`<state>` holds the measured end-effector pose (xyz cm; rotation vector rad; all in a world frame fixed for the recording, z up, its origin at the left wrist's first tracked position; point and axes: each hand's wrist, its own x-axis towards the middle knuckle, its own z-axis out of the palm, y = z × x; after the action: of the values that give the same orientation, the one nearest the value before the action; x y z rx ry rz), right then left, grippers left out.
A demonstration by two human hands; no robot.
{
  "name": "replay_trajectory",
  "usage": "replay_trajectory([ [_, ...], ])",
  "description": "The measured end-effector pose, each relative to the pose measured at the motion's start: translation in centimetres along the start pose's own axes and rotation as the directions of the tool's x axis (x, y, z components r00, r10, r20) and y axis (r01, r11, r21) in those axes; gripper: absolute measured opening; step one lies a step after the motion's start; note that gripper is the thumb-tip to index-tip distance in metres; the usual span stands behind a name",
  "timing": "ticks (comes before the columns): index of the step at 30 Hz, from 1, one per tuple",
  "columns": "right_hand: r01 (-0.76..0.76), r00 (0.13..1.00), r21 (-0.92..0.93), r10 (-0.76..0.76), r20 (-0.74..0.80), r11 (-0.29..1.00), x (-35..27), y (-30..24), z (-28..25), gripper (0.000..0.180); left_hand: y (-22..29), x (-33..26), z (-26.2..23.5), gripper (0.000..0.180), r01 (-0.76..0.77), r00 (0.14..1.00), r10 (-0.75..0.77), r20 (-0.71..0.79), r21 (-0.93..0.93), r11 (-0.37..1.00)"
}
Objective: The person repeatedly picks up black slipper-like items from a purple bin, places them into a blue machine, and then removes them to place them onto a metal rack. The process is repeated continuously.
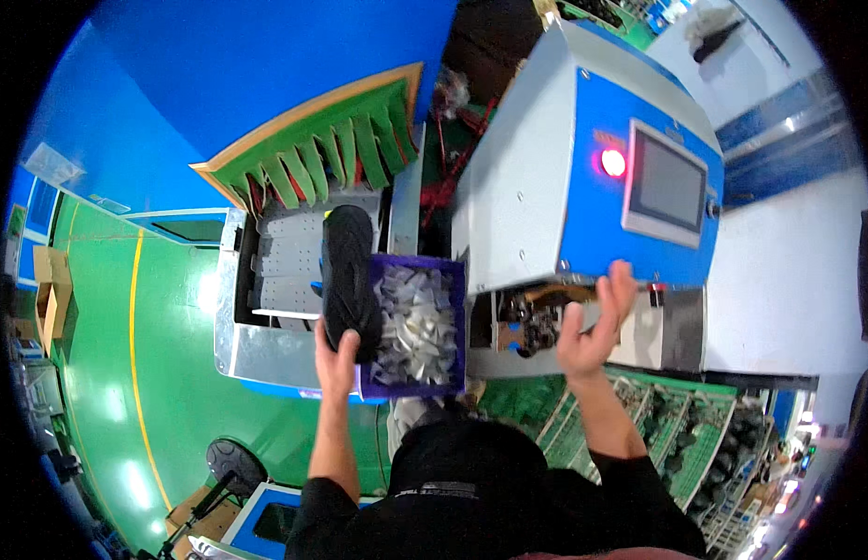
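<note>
My left hand grips one end of a black shoe, with the thumb on its near side. The shoe stands lengthwise between the metal conveyor bed and a purple bin. Several pale translucent pieces fill the bin; their kind is unclear. Out to the right, my right hand is raised with its fingers apart and nothing in it. It is just below the blue front of a machine, close to the dark mechanism in the machine's opening.
Green strips hang across the mouth of a large blue housing. A red lamp glows beside the machine's screen. At lower right is a green-framed rack holding dark items. A round black stool seat is at lower left.
</note>
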<state>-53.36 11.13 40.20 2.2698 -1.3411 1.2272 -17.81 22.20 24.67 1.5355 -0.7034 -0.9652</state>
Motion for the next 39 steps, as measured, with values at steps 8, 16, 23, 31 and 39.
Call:
replay_trajectory([
  [8, -0.72, 0.674, 0.688, 0.324, 0.663, 0.091, -6.1, -7.2, -0.5, 0.11, 7.7, -16.1, 8.3, 0.082, -0.707, 0.707, 0.554, 0.439, 0.428, 0.564],
  [16, -0.655, 0.713, 0.566, 0.161, 0.682, 0.501, -8.1, -2.1, -9.5, 0.105, 6.5, -18.3, 15.6, 0.031, -0.604, 0.797, 0.455, 0.397, 0.515, 0.608],
  [23, -0.729, 0.415, 0.573, 0.425, 0.805, -0.374, -17.0, 6.3, -11.8, 0.079, 4.2, -21.2, 22.8, 0.026, -0.632, 0.755, 0.477, 0.449, 0.304, 0.713],
  [31, -0.4, 0.387, 0.64, 0.512, 0.767, -0.656, -23.9, 9.3, -15.4, 0.065, 9.8, -22.0, 24.4, 0.035, -0.443, 0.798, 0.197, 0.57, 0.333, 0.832],
  [39, -0.723, 0.636, 0.643, 0.607, 0.476, 0.254, -17.9, 4.6, -18.6, 0.093, 7.9, -23.5, 27.2, 0.053, -0.744, 0.565, 0.097, 0.819, 0.456, 0.488],
])
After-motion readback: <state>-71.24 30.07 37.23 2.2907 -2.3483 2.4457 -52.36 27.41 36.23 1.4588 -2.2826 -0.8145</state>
